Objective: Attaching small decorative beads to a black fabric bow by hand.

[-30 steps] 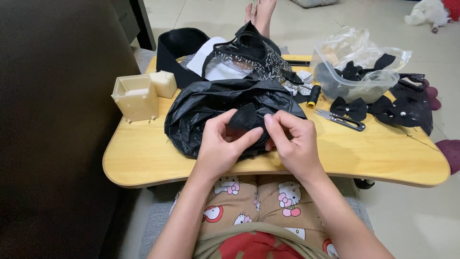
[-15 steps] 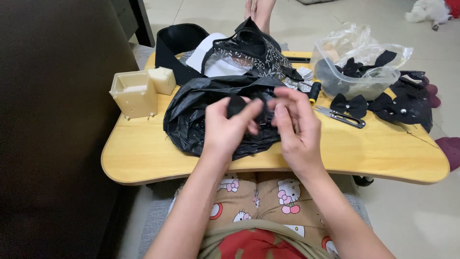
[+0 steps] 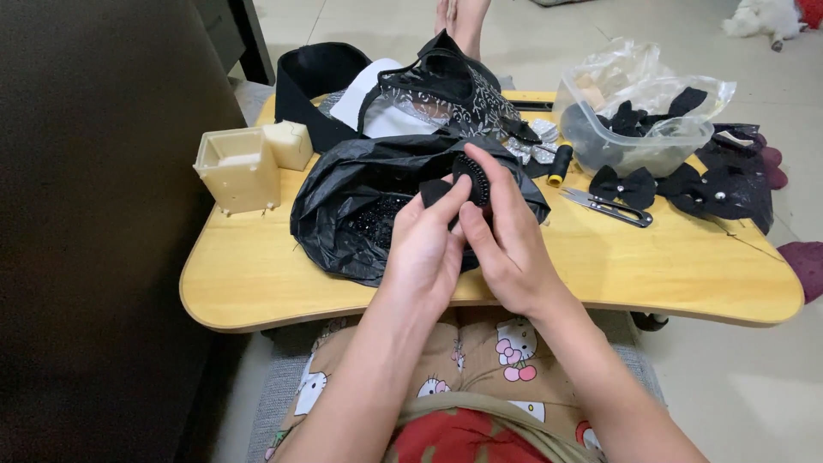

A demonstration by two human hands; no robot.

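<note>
On wooden lap table (tiled floor)

Glossy black plastic bag lies on a smooth wooden table.

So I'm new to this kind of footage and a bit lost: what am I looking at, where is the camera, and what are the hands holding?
There is no machine here. The camera sits on a person's head and looks down, so the two bare arms coming up from the bottom edge are their own. The left hand and right hand together pinch a small black fabric piece with a dotted round part. They work above a low wooden lap table. On it lie a crumpled black plastic bag, two cream plastic boxes, a clear tub of black bows, more loose bows, thread snips, a black thread spool and black lace pieces.
</note>
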